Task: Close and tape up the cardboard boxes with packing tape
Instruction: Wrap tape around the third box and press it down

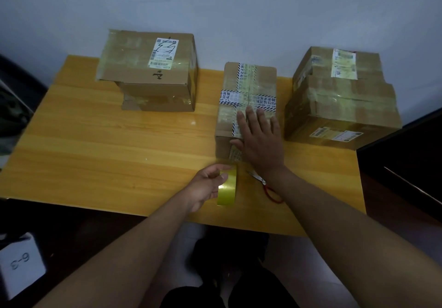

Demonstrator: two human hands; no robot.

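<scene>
3 cardboard boxes stand on the wooden table [95, 145]: the left box [148, 70], the middle box [248, 97] and the right box [342, 97], all near the wall. The right hand [259, 137] lies flat on the middle box's near top edge, fingers straight and spread, pressing the tape strip, forearm reaching in from the lower right. The left hand [205, 185] grips the roll of packing tape [227, 185] just in front of that box, thumb and fingers curled around it. Red-handled scissors [263, 183] lie beside the roll, partly under the right wrist.
</scene>
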